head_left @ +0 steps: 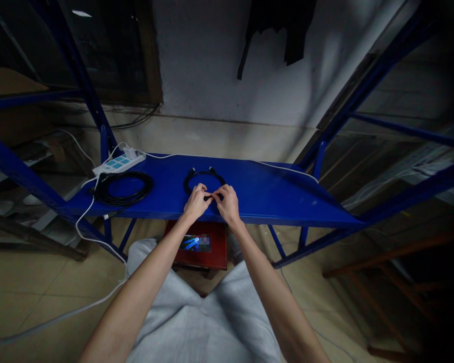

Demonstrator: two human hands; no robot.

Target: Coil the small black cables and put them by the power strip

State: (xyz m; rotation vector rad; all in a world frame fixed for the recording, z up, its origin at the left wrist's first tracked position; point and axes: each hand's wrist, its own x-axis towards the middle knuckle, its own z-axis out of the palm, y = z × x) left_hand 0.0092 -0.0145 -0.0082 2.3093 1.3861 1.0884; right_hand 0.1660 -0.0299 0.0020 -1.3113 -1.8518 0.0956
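A small coiled black cable [204, 177] lies on the blue metal shelf [272, 194] in front of me, its two plug ends pointing away at the far side. My left hand [196, 200] and my right hand [227, 200] meet at the near side of the coil. Both are closed in a pinch on the cable's near strands, fingertips touching each other. What exactly sits between the fingertips is too small to tell.
A larger black cable coil [124, 187] lies at the shelf's left, beside a white power strip [119, 161] with a white cord [83, 217] running to the floor. Blue rack posts [83, 80] stand at both sides. A red stool [204, 252] with a phone sits under the shelf.
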